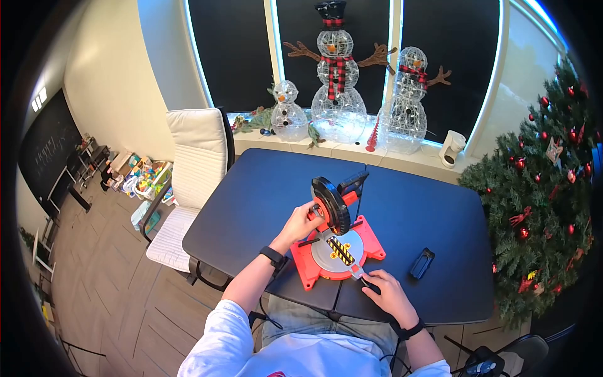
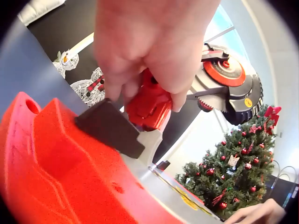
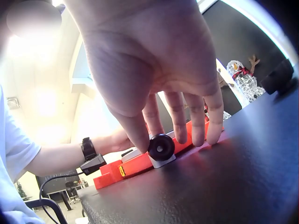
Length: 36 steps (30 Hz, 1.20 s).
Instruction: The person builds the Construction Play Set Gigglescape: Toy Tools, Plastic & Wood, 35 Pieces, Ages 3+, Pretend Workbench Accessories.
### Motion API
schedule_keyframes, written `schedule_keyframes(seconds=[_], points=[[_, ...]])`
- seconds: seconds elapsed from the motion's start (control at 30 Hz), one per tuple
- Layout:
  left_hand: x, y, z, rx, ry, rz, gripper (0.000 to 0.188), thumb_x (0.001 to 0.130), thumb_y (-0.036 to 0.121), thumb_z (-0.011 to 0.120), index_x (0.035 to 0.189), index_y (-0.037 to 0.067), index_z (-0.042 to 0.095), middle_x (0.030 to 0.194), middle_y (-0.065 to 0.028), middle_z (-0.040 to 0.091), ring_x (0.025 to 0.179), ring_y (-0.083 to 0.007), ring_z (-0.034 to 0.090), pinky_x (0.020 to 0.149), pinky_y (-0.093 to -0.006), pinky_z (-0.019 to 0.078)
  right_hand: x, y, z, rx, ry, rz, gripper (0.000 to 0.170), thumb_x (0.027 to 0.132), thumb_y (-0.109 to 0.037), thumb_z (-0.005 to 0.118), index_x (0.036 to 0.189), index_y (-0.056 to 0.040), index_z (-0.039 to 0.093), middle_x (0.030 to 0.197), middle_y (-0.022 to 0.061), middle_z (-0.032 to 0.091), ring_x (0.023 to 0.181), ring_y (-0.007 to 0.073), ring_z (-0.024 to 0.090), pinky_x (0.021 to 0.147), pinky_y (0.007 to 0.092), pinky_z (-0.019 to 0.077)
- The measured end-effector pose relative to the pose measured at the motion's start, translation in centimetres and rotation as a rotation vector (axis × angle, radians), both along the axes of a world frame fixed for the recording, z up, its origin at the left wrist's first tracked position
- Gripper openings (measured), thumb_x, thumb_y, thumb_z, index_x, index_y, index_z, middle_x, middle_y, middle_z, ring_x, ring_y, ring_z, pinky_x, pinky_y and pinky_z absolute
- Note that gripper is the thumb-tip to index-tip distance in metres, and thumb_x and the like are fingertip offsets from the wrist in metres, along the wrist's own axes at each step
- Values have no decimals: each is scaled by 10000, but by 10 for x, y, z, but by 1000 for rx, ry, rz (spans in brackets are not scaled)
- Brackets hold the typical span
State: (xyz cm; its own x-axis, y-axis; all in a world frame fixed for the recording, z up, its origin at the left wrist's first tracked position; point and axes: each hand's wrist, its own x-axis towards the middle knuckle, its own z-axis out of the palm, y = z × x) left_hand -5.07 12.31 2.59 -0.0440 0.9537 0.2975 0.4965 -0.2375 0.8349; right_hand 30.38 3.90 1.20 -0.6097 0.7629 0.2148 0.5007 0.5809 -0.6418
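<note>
A toy miter saw with a red base (image 1: 306,266) and a round grey turntable (image 1: 321,252) stands on the dark table. Its black and red saw head (image 1: 331,204) is raised above the turntable. My left hand (image 1: 296,226) grips the red arm piece (image 2: 150,108) beside the saw head, fingers curled round it in the left wrist view. At the front of the turntable, my right hand (image 1: 391,296) holds the black knob (image 3: 161,147) between thumb and index finger; the other fingers extend beside the red base in the right wrist view. A striped yellow and black strip (image 1: 341,251) crosses the turntable.
A small black part (image 1: 422,262) lies on the table (image 1: 440,213) to the right of the saw. A white chair (image 1: 198,163) stands at the left, a decorated tree (image 1: 534,207) at the right. Clear snowman figures (image 1: 339,116) line the windowsill behind.
</note>
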Motion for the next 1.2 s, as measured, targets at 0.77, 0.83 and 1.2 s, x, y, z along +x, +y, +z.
schedule_keyframes(seconds=[0.77,0.83,1.2], points=[[15,-13,-10,-23,176,23,336,867,147,723,1158,11,622,863,-240,694,837,-436,714,728,-469,547,34,18,20,317,-126,-561,493,872,-345,829,1213,-13,699,1119,190,624,1011,407,661,823,474,574],[11,-13,-12,-48,228,12,441,859,193,752,1232,11,603,976,-260,708,950,-452,707,806,-475,553,42,25,25,221,-296,-749,648,860,-389,840,1341,-22,608,1198,226,566,1034,443,640,820,498,580],[14,-112,48,4,210,137,944,873,364,851,1593,30,341,1594,-269,444,1539,-472,327,1216,-619,309,75,45,-3,109,-420,-761,511,857,-280,796,1199,49,606,1035,274,716,965,462,727,846,532,606]])
